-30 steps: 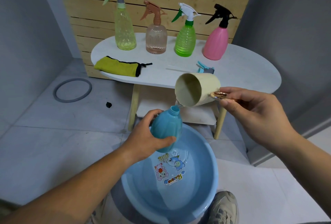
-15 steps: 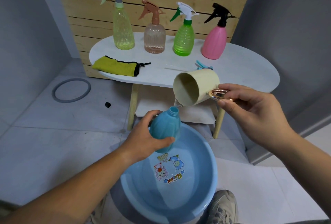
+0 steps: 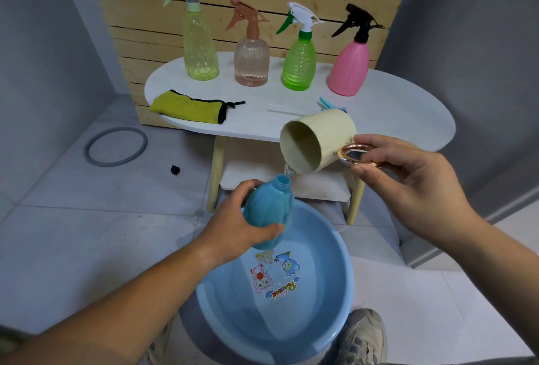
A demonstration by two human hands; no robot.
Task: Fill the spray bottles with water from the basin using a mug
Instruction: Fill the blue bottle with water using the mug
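Note:
My left hand (image 3: 236, 227) grips an uncapped blue spray bottle (image 3: 269, 213) above the blue basin (image 3: 341, 300), which holds water. My right hand (image 3: 408, 178) pinches the copper ring handle of a cream mug (image 3: 318, 143). The mug is tipped far over to the left, and a thin stream of water falls from its lip into the bottle's open neck. On the white table (image 3: 408, 119) stand four capped spray bottles: yellow-green (image 3: 199, 44), clear pink (image 3: 251, 58), green (image 3: 299, 61) and pink (image 3: 350, 70).
A yellow cloth (image 3: 189, 106) lies at the table's left front, and a blue spray head (image 3: 329, 104) with its thin tube lies behind the mug. A grey ring (image 3: 115, 146) and a small black piece (image 3: 175, 170) lie on the tiled floor. My shoe (image 3: 364, 338) touches the basin's near edge.
The mug has tipped a little further over the bottle's neck and water keeps running in. Both hands stay in nearly the same place.

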